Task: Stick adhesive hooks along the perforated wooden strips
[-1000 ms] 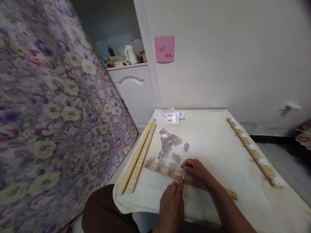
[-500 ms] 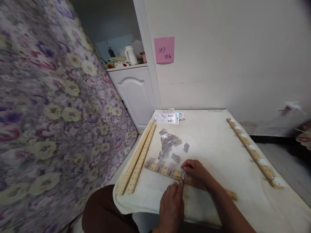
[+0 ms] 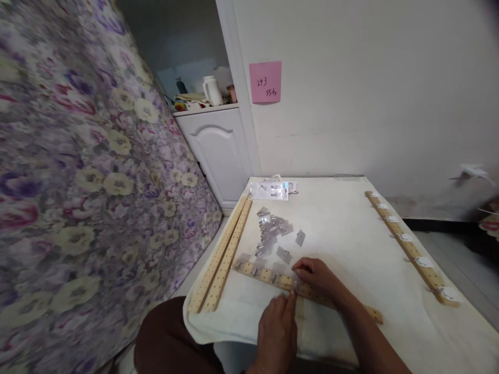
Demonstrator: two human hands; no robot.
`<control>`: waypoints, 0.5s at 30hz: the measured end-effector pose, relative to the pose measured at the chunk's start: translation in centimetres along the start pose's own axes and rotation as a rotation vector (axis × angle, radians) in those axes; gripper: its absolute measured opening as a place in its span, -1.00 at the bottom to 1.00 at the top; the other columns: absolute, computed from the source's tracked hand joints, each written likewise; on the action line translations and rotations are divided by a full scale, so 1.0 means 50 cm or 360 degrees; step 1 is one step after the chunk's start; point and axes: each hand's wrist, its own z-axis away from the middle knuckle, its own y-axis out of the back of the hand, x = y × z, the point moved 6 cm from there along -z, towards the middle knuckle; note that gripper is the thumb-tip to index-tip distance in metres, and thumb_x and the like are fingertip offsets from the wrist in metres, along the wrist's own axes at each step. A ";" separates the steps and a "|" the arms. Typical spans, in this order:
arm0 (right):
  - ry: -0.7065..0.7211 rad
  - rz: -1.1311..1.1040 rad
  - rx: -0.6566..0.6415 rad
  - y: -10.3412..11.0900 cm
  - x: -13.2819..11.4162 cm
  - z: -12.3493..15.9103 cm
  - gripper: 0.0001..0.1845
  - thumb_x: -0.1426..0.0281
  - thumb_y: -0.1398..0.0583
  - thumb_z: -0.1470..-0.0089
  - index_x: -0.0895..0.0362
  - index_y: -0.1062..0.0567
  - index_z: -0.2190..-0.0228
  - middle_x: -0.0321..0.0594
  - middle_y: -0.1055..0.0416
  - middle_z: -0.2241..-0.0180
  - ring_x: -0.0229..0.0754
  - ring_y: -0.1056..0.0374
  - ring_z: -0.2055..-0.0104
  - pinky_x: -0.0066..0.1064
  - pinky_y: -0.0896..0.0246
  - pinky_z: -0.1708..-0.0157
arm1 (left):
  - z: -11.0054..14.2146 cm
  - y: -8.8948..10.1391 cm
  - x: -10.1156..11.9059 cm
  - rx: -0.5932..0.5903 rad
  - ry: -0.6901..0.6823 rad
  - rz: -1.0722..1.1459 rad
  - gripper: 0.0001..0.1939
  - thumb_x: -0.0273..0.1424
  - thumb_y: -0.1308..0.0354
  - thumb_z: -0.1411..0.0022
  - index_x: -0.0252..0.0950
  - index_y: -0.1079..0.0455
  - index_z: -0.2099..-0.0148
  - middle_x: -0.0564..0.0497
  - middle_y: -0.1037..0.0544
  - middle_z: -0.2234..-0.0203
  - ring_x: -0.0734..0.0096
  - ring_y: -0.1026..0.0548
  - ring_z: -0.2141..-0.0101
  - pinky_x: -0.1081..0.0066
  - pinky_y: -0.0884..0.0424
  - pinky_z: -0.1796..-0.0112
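Right now, the left hand (image 3: 276,324) has a finger against the low edge of the wood strip (image 3: 266,274), by a clear hook (image 3: 296,285). The right hand (image 3: 315,275) is curled over the strip; I can't tell if either of the hands grips anything. From there, the loose hooks (image 3: 268,234) are at eleven o'clock, two bare strips (image 3: 234,239) at ten and a strip with white pads (image 3: 397,234) at two. I think it helps to keep the strip still, line the hook up straight, then press gently.
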 end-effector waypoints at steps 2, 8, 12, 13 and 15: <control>-0.0027 -0.0043 -0.0017 -0.001 0.004 0.001 -0.83 0.37 -0.17 0.05 0.17 -0.53 0.38 -0.28 -0.43 0.51 -0.22 -0.31 0.44 -0.44 -0.15 0.42 | 0.001 0.001 0.001 0.0020 -0.0022 0.0013 -0.42 -0.68 0.09 -0.10 -0.35 -0.11 -0.20 -0.09 -0.40 0.29 0.25 -0.36 0.28 0.27 -0.41 0.30; -0.0073 -0.0124 -0.0072 -0.007 0.019 -0.002 -0.75 0.45 -0.27 0.21 0.18 -0.50 0.36 -0.35 -0.36 0.54 -0.25 -0.28 0.45 -0.45 -0.12 0.43 | 0.001 -0.002 -0.001 0.0006 0.0005 0.0007 -0.41 -0.68 0.10 -0.12 -0.31 -0.08 -0.21 -0.09 -0.40 0.26 0.25 -0.36 0.25 0.27 -0.40 0.27; -0.0105 -0.0182 -0.0062 -0.009 0.022 -0.004 -0.75 0.46 -0.28 0.23 0.17 -0.50 0.36 -0.36 -0.34 0.54 -0.26 -0.26 0.45 -0.45 -0.13 0.42 | 0.000 -0.005 -0.001 -0.0039 0.0029 0.0007 -0.39 -0.67 0.09 -0.11 -0.31 -0.06 -0.23 -0.10 -0.40 0.24 0.23 -0.36 0.24 0.25 -0.41 0.26; -0.0116 -0.0187 -0.0056 -0.009 0.021 -0.004 -0.74 0.47 -0.28 0.23 0.17 -0.50 0.36 -0.36 -0.34 0.54 -0.26 -0.26 0.45 -0.45 -0.12 0.42 | 0.001 -0.006 -0.002 -0.0048 0.0033 0.0008 -0.39 -0.67 0.09 -0.11 -0.31 -0.06 -0.23 -0.10 -0.40 0.24 0.23 -0.37 0.24 0.25 -0.41 0.26; -0.0141 -0.0193 -0.0045 -0.009 0.019 -0.004 -0.75 0.49 -0.28 0.26 0.18 -0.50 0.38 -0.37 -0.33 0.55 -0.27 -0.25 0.45 -0.45 -0.12 0.42 | 0.001 -0.006 -0.002 -0.0058 0.0037 0.0007 -0.39 -0.68 0.09 -0.11 -0.31 -0.08 -0.22 -0.11 -0.40 0.24 0.22 -0.37 0.24 0.24 -0.41 0.26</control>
